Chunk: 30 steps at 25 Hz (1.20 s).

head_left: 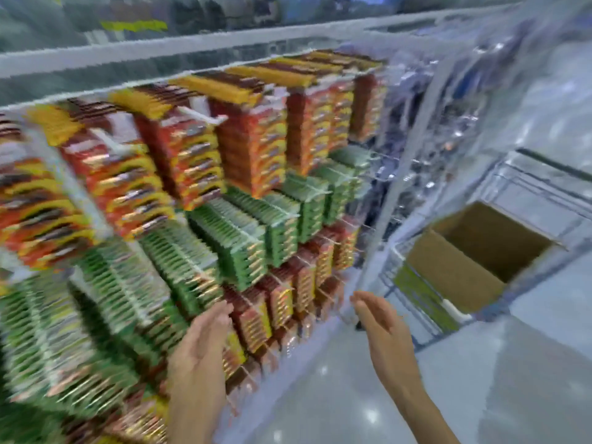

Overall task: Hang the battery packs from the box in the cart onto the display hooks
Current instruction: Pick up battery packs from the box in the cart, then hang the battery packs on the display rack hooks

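The frame is blurred by motion. Rows of battery packs hang on display hooks: red and yellow packs (179,161) above, green packs (237,238) in the middle, more red packs (278,302) lower down. A white hook (205,115) juts out bare near the top. My left hand (205,341) is held flat with straight fingers beside the lower packs and holds nothing. My right hand (381,325) is also flat and empty, out over the floor. The open cardboard box (455,277) sits in the wire cart (413,299) at the right, beyond my right hand.
A white upright post (394,200) ends the battery section; clear-packaged goods (448,129) hang past it. A white shelf edge (160,52) runs above the hooks. Glossy grey floor (352,395) lies between the display and the cart.
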Tool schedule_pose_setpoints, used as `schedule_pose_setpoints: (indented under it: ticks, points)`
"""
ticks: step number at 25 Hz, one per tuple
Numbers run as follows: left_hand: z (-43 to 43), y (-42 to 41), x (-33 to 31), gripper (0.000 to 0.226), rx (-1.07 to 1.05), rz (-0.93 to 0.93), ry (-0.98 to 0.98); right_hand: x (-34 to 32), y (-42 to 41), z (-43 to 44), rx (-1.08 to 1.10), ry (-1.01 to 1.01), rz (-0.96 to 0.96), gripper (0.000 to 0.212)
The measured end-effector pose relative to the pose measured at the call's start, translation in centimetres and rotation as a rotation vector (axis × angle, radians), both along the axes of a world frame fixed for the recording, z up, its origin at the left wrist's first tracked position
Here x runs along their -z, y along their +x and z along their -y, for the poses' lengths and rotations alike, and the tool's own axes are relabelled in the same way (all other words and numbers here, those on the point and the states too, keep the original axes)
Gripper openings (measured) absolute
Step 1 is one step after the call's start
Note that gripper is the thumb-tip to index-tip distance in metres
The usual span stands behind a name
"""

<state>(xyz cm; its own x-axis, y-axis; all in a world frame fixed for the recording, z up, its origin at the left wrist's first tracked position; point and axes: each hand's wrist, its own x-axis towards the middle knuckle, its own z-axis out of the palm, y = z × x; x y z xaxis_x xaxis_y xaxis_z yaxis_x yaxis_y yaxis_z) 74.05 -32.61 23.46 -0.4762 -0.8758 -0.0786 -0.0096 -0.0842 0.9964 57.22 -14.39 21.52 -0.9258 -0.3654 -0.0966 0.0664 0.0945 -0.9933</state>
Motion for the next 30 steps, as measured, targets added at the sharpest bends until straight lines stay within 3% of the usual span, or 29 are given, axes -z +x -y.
schedule_pose_setpoints:
  ticks: [4,10,14,19,22,30]
  points:
    - [-5.5,-10.6,2.6,0.018,0.236,0.003,0.025,1.8,-6.2,-8.9,0.202,0.041,-0.039,0.014]
    - [-14.1,-24.3,4.9,0.009,0.510,0.047,0.079,5.0,-12.7,-20.1,0.481,0.065,0.050,0.014]
    - [-18.0,-31.1,5.9,0.026,0.652,0.114,0.033,6.5,-15.3,-24.8,0.632,0.071,0.128,0.014]
    - [-20.6,-38.9,6.5,0.053,0.798,0.204,0.018,7.4,-18.9,-27.5,0.760,0.049,0.222,0.013]
    - [-21.2,-44.3,7.2,0.017,0.859,0.227,0.072,8.3,-22.9,-27.8,0.820,0.054,0.259,0.013]
    - [-20.2,-59.3,9.7,0.019,0.944,0.323,0.109,8.6,-36.8,-25.7,0.858,0.137,0.353,0.011]
